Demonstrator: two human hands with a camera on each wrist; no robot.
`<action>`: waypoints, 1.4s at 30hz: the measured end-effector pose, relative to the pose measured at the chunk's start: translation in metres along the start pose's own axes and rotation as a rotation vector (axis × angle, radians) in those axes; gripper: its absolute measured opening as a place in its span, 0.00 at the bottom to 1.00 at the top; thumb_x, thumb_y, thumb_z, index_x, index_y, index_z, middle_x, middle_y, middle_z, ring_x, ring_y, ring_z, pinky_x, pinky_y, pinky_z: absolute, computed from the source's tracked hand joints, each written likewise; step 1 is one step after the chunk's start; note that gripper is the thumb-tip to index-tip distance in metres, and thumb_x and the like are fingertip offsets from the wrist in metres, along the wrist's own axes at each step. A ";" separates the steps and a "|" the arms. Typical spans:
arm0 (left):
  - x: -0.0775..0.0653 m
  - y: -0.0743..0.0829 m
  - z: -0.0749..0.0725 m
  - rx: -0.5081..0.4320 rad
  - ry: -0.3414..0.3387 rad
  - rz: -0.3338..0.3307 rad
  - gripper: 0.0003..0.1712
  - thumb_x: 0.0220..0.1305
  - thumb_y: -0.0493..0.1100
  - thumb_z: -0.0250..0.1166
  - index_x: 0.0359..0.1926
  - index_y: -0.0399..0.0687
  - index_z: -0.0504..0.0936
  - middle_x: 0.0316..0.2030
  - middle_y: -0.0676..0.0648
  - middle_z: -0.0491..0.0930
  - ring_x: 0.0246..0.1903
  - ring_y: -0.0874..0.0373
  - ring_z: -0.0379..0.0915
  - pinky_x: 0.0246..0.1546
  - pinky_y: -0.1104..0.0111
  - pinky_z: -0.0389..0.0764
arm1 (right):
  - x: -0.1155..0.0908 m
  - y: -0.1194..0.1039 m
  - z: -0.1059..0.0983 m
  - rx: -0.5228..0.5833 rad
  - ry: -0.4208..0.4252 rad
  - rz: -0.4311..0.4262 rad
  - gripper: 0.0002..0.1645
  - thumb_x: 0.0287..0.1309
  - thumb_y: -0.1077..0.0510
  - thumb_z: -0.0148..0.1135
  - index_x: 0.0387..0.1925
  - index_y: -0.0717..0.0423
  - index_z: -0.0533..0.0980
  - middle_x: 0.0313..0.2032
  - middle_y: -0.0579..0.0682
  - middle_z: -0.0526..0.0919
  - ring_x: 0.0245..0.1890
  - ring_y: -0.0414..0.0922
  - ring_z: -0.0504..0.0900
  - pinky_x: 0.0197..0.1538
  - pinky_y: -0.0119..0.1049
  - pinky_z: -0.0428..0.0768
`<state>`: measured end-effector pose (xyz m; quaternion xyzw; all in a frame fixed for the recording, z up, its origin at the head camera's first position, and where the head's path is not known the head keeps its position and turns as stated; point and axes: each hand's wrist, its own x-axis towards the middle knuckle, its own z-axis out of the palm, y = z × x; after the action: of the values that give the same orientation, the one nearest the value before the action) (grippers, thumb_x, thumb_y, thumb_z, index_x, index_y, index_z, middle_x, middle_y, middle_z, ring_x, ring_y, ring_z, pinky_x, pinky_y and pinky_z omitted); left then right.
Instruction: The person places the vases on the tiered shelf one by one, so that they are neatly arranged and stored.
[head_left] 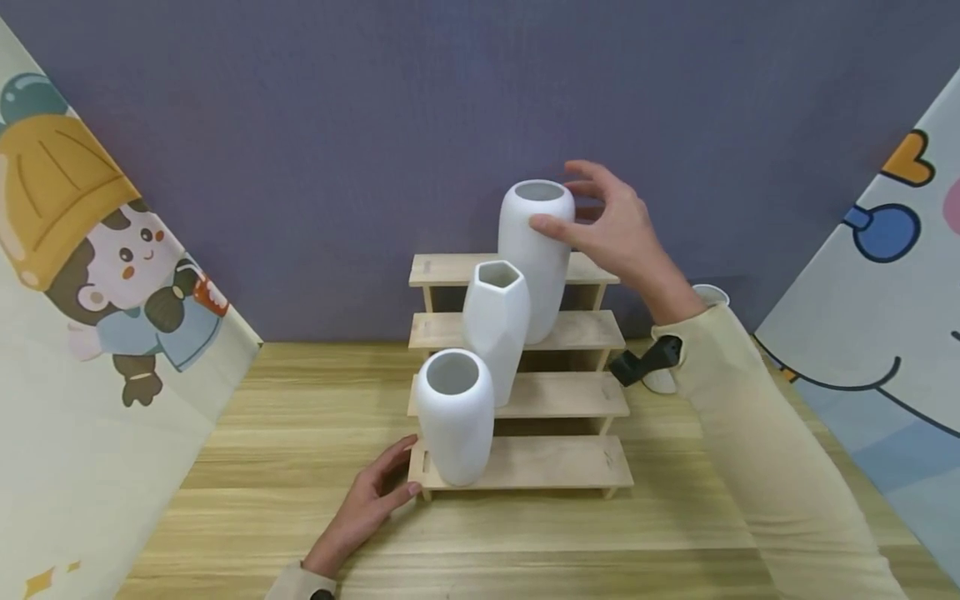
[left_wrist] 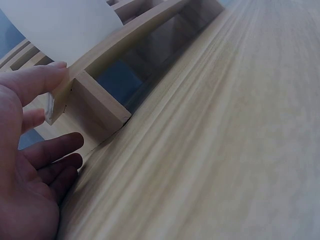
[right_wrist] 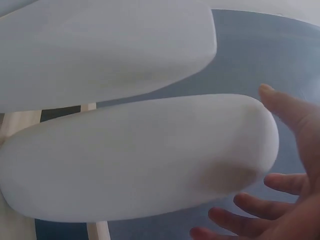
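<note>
A stepped wooden rack [head_left: 555, 462] with four tiers holds three white vases. On its lowest tier, at the left, stands a rounded vase [head_left: 455, 425]; a faceted vase [head_left: 497, 333] with a five-sided mouth is one tier higher. The tallest vase [head_left: 534, 250] stands upright on the second tier from the top. My right hand [head_left: 611, 221] is at its upper right side, thumb at the shoulder and fingers spread apart beside it [right_wrist: 280, 200]. With thumb and forefinger, my left hand [head_left: 371, 496] holds the left end of the lowest tier, other fingers below [left_wrist: 30, 165].
Another white vase [head_left: 711, 293] stands right of the rack, mostly hidden behind my right forearm. A dark blue-grey wall [head_left: 337, 183] rises close behind the rack. Printed cartoon panels flank the wood-grain table [head_left: 300, 417] on both sides.
</note>
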<state>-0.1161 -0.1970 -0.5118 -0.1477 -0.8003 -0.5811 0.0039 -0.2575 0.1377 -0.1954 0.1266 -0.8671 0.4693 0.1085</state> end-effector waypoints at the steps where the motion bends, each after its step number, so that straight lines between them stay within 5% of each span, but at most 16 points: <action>1: 0.000 0.000 0.000 -0.002 0.000 -0.001 0.34 0.66 0.38 0.66 0.72 0.48 0.68 0.61 0.35 0.78 0.59 0.73 0.72 0.62 0.78 0.67 | -0.001 0.001 -0.002 0.005 0.008 0.002 0.51 0.53 0.40 0.73 0.74 0.41 0.61 0.71 0.54 0.70 0.66 0.56 0.75 0.66 0.55 0.76; 6: 0.000 0.001 0.000 0.001 0.002 -0.003 0.34 0.66 0.38 0.66 0.72 0.47 0.67 0.61 0.35 0.78 0.59 0.73 0.72 0.62 0.78 0.67 | -0.005 0.008 -0.015 0.027 0.068 0.003 0.47 0.56 0.40 0.71 0.73 0.41 0.62 0.70 0.53 0.71 0.66 0.57 0.75 0.66 0.55 0.76; 13: 0.000 0.002 0.000 0.005 0.006 -0.012 0.34 0.66 0.39 0.66 0.72 0.46 0.67 0.61 0.35 0.79 0.59 0.73 0.72 0.62 0.78 0.67 | -0.008 0.024 -0.030 0.059 0.177 -0.009 0.40 0.59 0.40 0.68 0.70 0.45 0.67 0.67 0.54 0.74 0.64 0.54 0.77 0.51 0.33 0.85; 22: 0.002 -0.001 0.000 -0.001 0.001 -0.015 0.34 0.66 0.39 0.66 0.72 0.48 0.67 0.61 0.34 0.78 0.59 0.73 0.72 0.63 0.76 0.68 | -0.012 0.051 -0.048 0.039 0.241 0.050 0.38 0.61 0.40 0.66 0.70 0.44 0.68 0.68 0.55 0.73 0.64 0.51 0.77 0.43 0.22 0.81; 34: 0.003 -0.001 0.000 -0.007 0.001 -0.038 0.34 0.66 0.39 0.66 0.72 0.47 0.67 0.62 0.33 0.77 0.59 0.74 0.71 0.63 0.77 0.68 | -0.025 0.092 -0.074 -0.005 0.298 0.118 0.38 0.61 0.41 0.66 0.70 0.43 0.68 0.65 0.50 0.75 0.51 0.32 0.78 0.38 0.16 0.77; 42: 0.003 -0.001 0.000 -0.008 0.004 -0.035 0.34 0.66 0.39 0.66 0.72 0.47 0.68 0.63 0.34 0.77 0.59 0.75 0.70 0.63 0.78 0.67 | -0.036 0.113 -0.089 -0.141 0.288 0.179 0.41 0.62 0.35 0.62 0.73 0.38 0.64 0.71 0.52 0.71 0.66 0.50 0.75 0.49 0.22 0.73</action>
<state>-0.1187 -0.1963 -0.5120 -0.1325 -0.8004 -0.5846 -0.0056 -0.2536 0.2769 -0.2477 -0.0277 -0.8812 0.4285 0.1979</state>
